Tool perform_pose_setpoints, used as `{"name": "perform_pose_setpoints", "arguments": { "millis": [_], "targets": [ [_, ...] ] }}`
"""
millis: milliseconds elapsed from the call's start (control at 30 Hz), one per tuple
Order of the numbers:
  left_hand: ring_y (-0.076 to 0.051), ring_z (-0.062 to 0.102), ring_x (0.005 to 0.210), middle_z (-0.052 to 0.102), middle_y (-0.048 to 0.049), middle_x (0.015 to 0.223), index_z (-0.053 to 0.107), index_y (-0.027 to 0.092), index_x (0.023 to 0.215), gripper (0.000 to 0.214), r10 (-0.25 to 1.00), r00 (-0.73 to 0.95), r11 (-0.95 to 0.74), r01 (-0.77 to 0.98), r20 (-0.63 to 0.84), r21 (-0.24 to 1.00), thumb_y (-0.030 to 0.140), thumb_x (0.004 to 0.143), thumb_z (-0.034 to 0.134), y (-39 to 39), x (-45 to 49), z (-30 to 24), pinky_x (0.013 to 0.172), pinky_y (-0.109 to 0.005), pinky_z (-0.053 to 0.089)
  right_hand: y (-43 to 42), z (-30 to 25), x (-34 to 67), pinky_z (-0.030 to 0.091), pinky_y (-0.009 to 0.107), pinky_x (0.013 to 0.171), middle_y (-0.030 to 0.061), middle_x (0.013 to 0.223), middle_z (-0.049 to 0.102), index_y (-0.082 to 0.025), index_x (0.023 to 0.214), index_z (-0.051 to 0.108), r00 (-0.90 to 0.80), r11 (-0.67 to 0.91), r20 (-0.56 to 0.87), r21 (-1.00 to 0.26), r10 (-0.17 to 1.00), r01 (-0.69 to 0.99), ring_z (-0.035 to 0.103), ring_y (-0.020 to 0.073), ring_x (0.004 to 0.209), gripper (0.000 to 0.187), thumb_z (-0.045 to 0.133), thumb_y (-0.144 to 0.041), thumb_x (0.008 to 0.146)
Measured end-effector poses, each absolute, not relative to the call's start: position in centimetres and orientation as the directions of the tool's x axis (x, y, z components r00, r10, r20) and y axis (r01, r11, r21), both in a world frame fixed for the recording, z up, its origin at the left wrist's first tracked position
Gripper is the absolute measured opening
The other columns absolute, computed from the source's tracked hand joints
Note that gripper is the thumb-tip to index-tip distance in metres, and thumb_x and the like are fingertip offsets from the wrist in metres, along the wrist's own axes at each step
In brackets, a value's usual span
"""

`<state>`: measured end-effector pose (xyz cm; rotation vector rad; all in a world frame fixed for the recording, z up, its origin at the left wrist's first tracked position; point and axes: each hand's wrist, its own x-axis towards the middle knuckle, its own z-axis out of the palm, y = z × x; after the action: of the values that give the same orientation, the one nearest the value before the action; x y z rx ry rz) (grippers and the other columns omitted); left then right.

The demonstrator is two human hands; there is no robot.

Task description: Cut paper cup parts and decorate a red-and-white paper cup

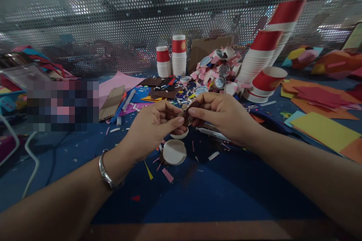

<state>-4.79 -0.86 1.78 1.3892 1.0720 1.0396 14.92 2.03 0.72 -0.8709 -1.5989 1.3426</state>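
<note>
Between my two hands is a small piece of dark brown paper [186, 116], pinched by the fingertips of both. My left hand [155, 124], with a silver bangle at the wrist, grips its left side. From the right, my right hand [223, 116] holds the upper part with thumb and forefinger. Fingers cover much of the paper, so its full shape is hidden. Below the hands a white paper disc [174, 152] lies on the blue table, brown bits at its left edge. Another white round piece [181, 134] shows partly under my left fingers. A white marker [212, 133] lies beneath my right hand.
Stacked red-and-white paper cups [261, 56] stand at the back right, shorter stacks [179, 56] at the back middle. A heap of round pieces with pink tabs [220, 69] lies between them. Coloured paper [325, 128] is at right, pink paper [121, 84] at left. Scraps litter the table.
</note>
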Motion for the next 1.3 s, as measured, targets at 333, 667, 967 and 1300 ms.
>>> {"name": "perform_pose_setpoints", "arguments": {
  "millis": [333, 667, 967, 1300],
  "targets": [
    [-0.015, 0.073, 0.064, 0.074, -0.0008, 0.070, 0.067, 0.016, 0.086, 0.036, 0.978, 0.209, -0.034, 0.063, 0.020, 0.997, 0.035, 0.070, 0.093, -0.97, -4.71, 1.74, 0.066, -0.025, 0.062, 2.00, 0.78, 14.95, 0.058, 0.028, 0.063, 0.0005, 0.077, 0.073, -0.019, 0.083, 0.065, -0.394, 0.179, 0.163, -0.984, 0.905, 0.003, 0.070, 0.0155, 0.066, 0.030, 0.088, -0.036, 0.076],
    [-0.012, 0.070, 0.065, 0.071, -0.0014, 0.073, 0.069, 0.013, 0.086, 0.020, 0.970, 0.239, -0.080, 0.148, 0.043, 0.986, 0.029, 0.084, 0.080, -0.85, -4.91, 1.47, 0.063, -0.021, 0.060, 2.04, 0.44, 15.09, 0.057, 0.028, 0.064, -0.0002, 0.074, 0.072, -0.019, 0.085, 0.067, -0.423, 0.214, 0.181, -0.976, 0.888, 0.031, 0.070, 0.0159, 0.068, 0.024, 0.083, -0.036, 0.081],
    [-0.011, 0.067, 0.067, 0.069, -0.0006, 0.076, 0.067, 0.013, 0.091, 0.019, 0.983, 0.178, -0.061, 0.060, 0.050, 0.996, 0.029, 0.087, 0.077, -0.86, -4.75, 1.48, 0.065, -0.021, 0.059, 1.81, 0.47, 15.09, 0.054, 0.026, 0.065, -0.0003, 0.076, 0.073, -0.019, 0.088, 0.069, -0.459, 0.212, 0.174, -0.977, 0.871, 0.032, 0.068, 0.0142, 0.070, 0.022, 0.084, -0.033, 0.081],
    [-0.012, 0.071, 0.070, 0.069, 0.0011, 0.087, 0.064, 0.017, 0.099, 0.024, 0.993, 0.104, -0.061, -0.017, 0.063, 0.998, 0.021, 0.082, 0.080, -0.55, -4.80, 1.03, 0.069, -0.026, 0.060, 2.05, 0.35, 15.05, 0.056, 0.027, 0.066, 0.0017, 0.078, 0.075, -0.018, 0.088, 0.068, -0.423, 0.225, 0.186, -0.973, 0.887, 0.045, 0.070, 0.0155, 0.072, 0.023, 0.081, -0.036, 0.082]
  ]
}}
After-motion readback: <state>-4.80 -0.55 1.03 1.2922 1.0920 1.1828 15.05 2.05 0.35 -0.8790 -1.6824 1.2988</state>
